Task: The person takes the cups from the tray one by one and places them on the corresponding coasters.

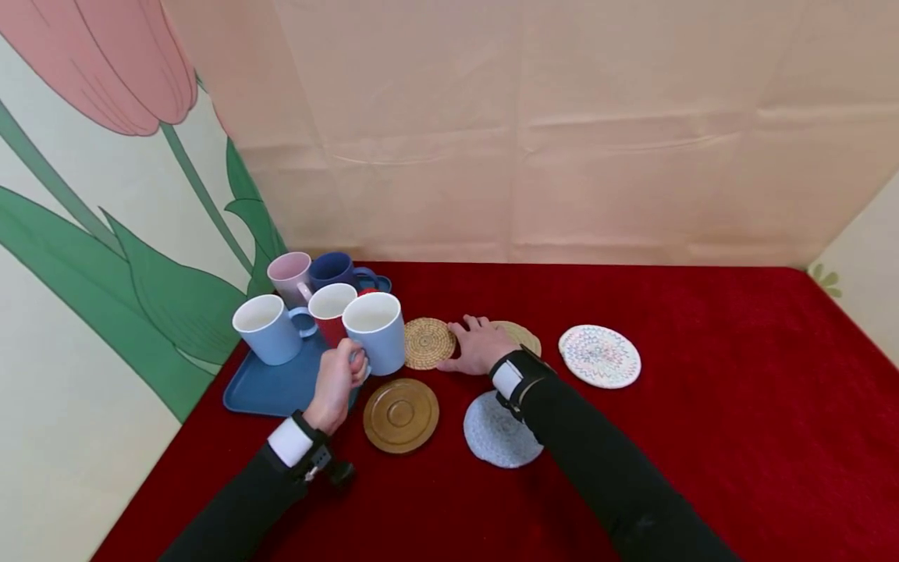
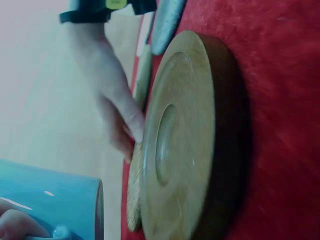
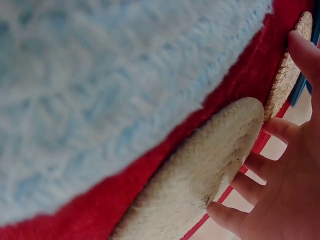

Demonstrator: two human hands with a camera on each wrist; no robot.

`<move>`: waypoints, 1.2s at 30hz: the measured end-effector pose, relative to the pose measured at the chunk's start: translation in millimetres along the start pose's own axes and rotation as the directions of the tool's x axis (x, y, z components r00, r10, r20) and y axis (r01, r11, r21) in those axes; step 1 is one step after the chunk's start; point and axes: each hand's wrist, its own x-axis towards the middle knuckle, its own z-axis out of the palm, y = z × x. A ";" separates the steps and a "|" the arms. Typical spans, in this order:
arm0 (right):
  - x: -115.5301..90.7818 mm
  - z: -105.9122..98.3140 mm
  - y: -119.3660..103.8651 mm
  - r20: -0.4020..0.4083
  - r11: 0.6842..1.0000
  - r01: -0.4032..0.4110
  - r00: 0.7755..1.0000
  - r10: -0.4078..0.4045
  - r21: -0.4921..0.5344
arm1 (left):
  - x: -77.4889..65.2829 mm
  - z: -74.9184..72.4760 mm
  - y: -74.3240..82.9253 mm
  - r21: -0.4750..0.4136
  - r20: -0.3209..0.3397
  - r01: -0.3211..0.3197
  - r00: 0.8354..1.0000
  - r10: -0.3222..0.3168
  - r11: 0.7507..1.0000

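Note:
My left hand (image 1: 339,384) grips a light blue mug (image 1: 375,337) by its handle, holding it upright at the right edge of the blue tray (image 1: 270,394). The left wrist view shows this mug (image 2: 55,200) above the level of a round brown wooden coaster (image 1: 400,416). My right hand (image 1: 477,346), palm down with fingers spread, reaches between a tan woven coaster (image 1: 427,343) and a beige woven coaster (image 1: 525,337). Its thumb and forefinger come right to the tan coaster's edge; the other fingers overlap the beige coaster (image 3: 200,170) in the right wrist view.
On the tray are another light blue mug (image 1: 265,332), a pink mug (image 1: 288,275), a dark blue mug (image 1: 333,269) and a red mug with white inside (image 1: 328,316). A blue-grey knitted coaster (image 1: 495,437) lies under my right forearm; a white patterned coaster (image 1: 600,357) lies farther right.

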 end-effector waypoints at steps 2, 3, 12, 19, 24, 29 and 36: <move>0.6 0.5 -0.4 0.003 1.000 -0.004 1.000 0.004 0.001 | 6.3 7.3 0.0 0.021 0.007 0.023 1.000 -0.024 1.000; 1.0 1.0 -0.2 0.003 1.000 -0.004 1.000 0.004 0.004 | 9.5 10.6 -0.5 0.031 0.010 0.036 0.999 -0.036 0.999; 1.3 2.0 2.6 -0.004 1.000 -0.001 1.000 0.001 0.008 | 34.2 37.5 -11.4 0.086 0.016 0.056 0.998 -0.058 0.995; 0.3 1.7 1.6 -0.012 1.000 0.002 1.000 -0.002 0.014 | 44.8 53.1 -20.6 0.102 -0.037 0.054 0.998 -0.050 0.993; 1.9 3.7 1.3 -0.019 1.000 0.007 1.000 -0.007 0.010 | 46.8 56.2 -21.7 0.066 -0.044 0.045 0.998 -0.042 0.997; 3.7 5.0 2.1 -0.026 1.000 0.001 1.000 -0.001 0.014 | 46.3 56.9 -22.4 0.057 0.031 0.046 0.998 -0.048 0.997; 2.0 5.6 1.8 -0.021 1.000 0.000 1.000 0.000 0.019 | 42.6 52.7 -23.7 0.084 0.172 0.063 0.982 -0.077 0.994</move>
